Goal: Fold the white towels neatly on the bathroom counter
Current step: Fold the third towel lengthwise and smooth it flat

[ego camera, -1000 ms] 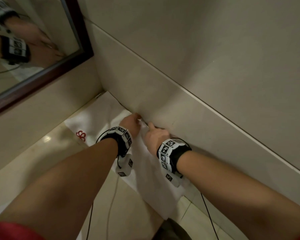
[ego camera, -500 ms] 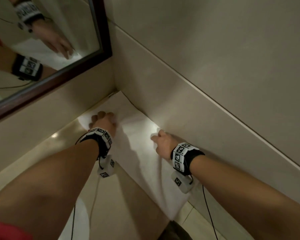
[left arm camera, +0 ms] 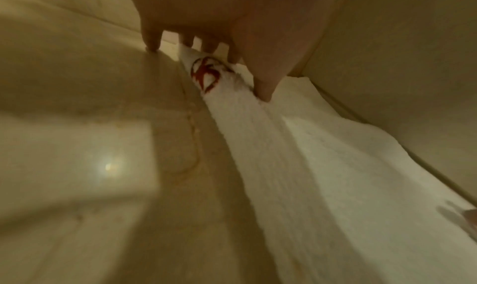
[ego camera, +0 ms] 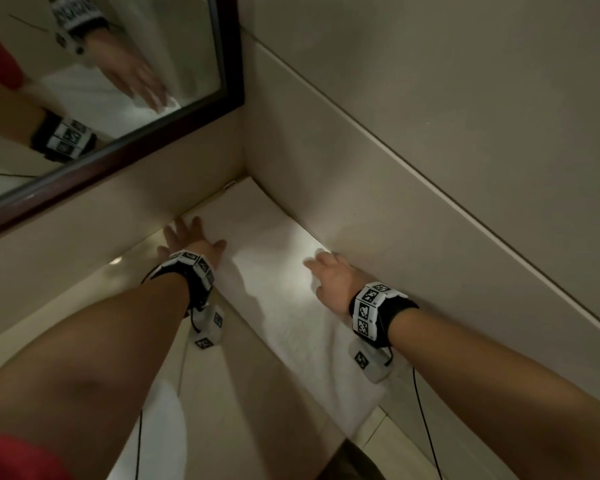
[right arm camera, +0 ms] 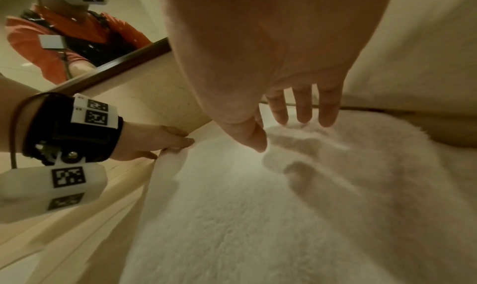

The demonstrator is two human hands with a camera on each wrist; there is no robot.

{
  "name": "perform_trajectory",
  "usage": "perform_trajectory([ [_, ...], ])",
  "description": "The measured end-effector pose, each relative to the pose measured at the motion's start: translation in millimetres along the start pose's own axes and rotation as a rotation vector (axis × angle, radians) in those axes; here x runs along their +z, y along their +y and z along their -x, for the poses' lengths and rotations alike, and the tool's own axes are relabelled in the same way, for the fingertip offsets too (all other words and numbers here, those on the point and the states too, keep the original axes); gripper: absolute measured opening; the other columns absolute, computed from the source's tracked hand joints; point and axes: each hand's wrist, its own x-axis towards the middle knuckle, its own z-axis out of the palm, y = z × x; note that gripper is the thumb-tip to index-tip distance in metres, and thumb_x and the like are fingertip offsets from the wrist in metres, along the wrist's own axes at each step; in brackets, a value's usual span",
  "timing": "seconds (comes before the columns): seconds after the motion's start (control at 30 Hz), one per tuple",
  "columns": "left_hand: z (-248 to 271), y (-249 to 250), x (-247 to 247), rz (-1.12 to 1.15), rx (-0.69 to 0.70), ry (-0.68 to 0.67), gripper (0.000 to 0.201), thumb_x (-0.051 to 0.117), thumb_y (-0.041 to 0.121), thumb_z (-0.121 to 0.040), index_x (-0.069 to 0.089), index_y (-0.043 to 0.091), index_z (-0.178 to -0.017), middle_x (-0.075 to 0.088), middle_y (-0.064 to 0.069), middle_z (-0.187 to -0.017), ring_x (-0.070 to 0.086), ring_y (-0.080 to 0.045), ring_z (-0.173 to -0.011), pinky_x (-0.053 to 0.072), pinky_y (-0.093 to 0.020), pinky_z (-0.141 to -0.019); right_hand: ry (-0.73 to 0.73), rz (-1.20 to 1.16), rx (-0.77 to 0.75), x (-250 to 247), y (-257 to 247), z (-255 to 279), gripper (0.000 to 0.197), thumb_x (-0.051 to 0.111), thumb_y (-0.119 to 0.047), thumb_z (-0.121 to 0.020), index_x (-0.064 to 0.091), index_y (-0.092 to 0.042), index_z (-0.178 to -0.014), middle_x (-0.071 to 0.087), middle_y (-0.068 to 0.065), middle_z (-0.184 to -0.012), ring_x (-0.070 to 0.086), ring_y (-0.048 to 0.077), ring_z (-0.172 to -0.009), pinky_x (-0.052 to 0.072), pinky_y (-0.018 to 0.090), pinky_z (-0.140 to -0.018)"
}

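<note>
We see the left hand (ego camera: 191, 242) spread wide and flat, fingers straight, pressing the left edge of the white towel (ego camera: 284, 299) near the counter's far corner; in the left wrist view its fingertips (left arm camera: 263, 92) dent the pile just beside a red embroidered emblem (left arm camera: 206, 72), and 1 finger lands on the bare counter (ego camera: 94, 306) beside the towel. The right hand (ego camera: 329, 278) is also open, fingers straight and slightly apart, laid on the towel's right side close against the side wall (ego camera: 361, 220); whether the palm itself touches we cannot tell. Neither hand grips anything. The towel lies as 1 long folded strip along the counter's right edge, running from the far corner toward us, its right margin touching the wall. Its surface is fluffy terry, thick, with soft ridges and a straight left fold. The counter is glossy beige stone that reflects a light. A dark wood-framed mirror (ego camera: 125, 150) hangs above the back edge. Black wristbands (ego camera: 378, 313) with white coded tags wrap both wrists.
</note>
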Motion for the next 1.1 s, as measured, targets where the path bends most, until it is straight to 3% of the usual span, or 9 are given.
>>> perform_trajectory([
  [0.1,10.6,-1.7,3.9,0.073,-0.042,0.152,0.078,0.052,0.058,-0.088,0.022,0.021,-0.149,0.01,-0.006,-0.158,0.01,-0.031,-0.144,0.02,-0.051,-0.113,-0.014,0.015,-0.046,1.6,-10.5,-7.7,0.061,0.044,-0.018,-0.091,0.027,-0.024,-0.149,0.015,0.007,-0.158,0.018,0.032,-0.142,0.023,0.039,-0.117],
  [0.23,18.8,-12.1,3.3,0.27,-0.151,0.268,0.054,0.061,0.044,-0.086,0.038,0.023,-0.13,0.029,-0.014,-0.137,0.029,-0.036,-0.129,0.03,-0.05,-0.107,-0.064,0.033,-0.052,7.7,-25.8,-15.2,0.059,0.052,-0.021,-0.085,0.035,-0.03,-0.141,0.02,0.01,-0.152,0.026,0.035,-0.137,0.039,0.043,-0.105],
  [0.33,13.9,-17.5,5.0,0.44,-0.183,0.214,0.036,0.057,0.033,-0.09,0.041,0.024,-0.121,0.034,-0.016,-0.13,0.043,-0.039,-0.118,0.04,-0.045,-0.102,-0.167,-0.024,-0.028,11.8,-33.0,-16.3,0.047,0.062,-0.028,-0.082,0.043,-0.032,-0.126,0.037,0.007,-0.133,0.054,0.03,-0.107,0.052,0.04,-0.085],
  [0.4,11.1,-17.3,6.4,0.45,-0.154,0.186,0.027,0.054,0.027,-0.093,0.047,0.021,-0.118,0.036,-0.017,-0.13,0.049,-0.038,-0.113,0.043,-0.041,-0.099,-0.238,-0.101,-0.009,16.4,-33.3,-15.6,0.048,0.067,-0.03,-0.078,0.043,-0.035,-0.12,0.042,0.003,-0.122,0.059,0.028,-0.093,0.055,0.042,-0.081],
  [0.53,7.5,-21.7,12.6,0.4,-0.132,0.174,0.028,0.051,0.014,-0.093,0.055,0.013,-0.121,0.038,-0.016,-0.132,0.046,-0.034,-0.121,0.04,-0.04,-0.105,-0.284,-0.139,-0.017,19.3,-36.2,-17.0,0.054,0.07,-0.028,-0.073,0.041,-0.039,-0.117,0.039,0.001,-0.117,0.06,0.028,-0.093,0.055,0.043,-0.081],
  [0.7,6.8,-35.5,15.2,0.326,-0.145,0.18,0.036,0.052,0.015,-0.092,0.053,0.011,-0.127,0.04,-0.015,-0.134,0.046,-0.034,-0.121,0.039,-0.041,-0.106,-0.304,-0.153,-0.048,24.4,-45.5,-15.3,0.06,0.071,-0.027,-0.072,0.041,-0.038,-0.123,0.035,0.001,-0.116,0.06,0.026,-0.09,0.056,0.04,-0.08],
  [0.83,5.9,-53.2,11.2,0.252,-0.146,0.186,0.042,0.053,0.018,-0.091,0.05,0.006,-0.131,0.042,-0.014,-0.136,0.042,-0.034,-0.124,0.038,-0.039,-0.107,-0.321,-0.154,-0.078,30.7,-61.6,-15.6,0.06,0.07,-0.028,-0.076,0.041,-0.036,-0.127,0.037,0.006,-0.124,0.06,0.027,-0.088,0.056,0.042,-0.08],
  [0.93,5.4,-65.9,6.6,0.256,-0.197,0.196,0.049,0.057,0.02,-0.09,0.046,0.006,-0.136,0.039,-0.014,-0.138,0.041,-0.033,-0.126,0.035,-0.038,-0.11,-0.337,-0.148,-0.11,33.8,-73.3,-16.0,0.059,0.065,-0.029,-0.081,0.039,-0.036,-0.132,0.033,0.01,-0.134,0.058,0.03,-0.097,0.053,0.038,-0.084],
  [1.1,17.4,-72.4,0.3,0.217,-0.196,0.226,0.045,0.052,0.017,-0.092,0.045,0.008,-0.136,0.031,-0.018,-0.139,0.037,-0.038,-0.127,0.034,-0.045,-0.11,-0.204,-0.345,-0.067,34.8,-74.4,-11.7,0.045,0.06,-0.022,-0.088,0.05,-0.026,-0.131,0.052,0.002,-0.119,0.057,0.019,-0.097,0.048,0.029,-0.087],
])
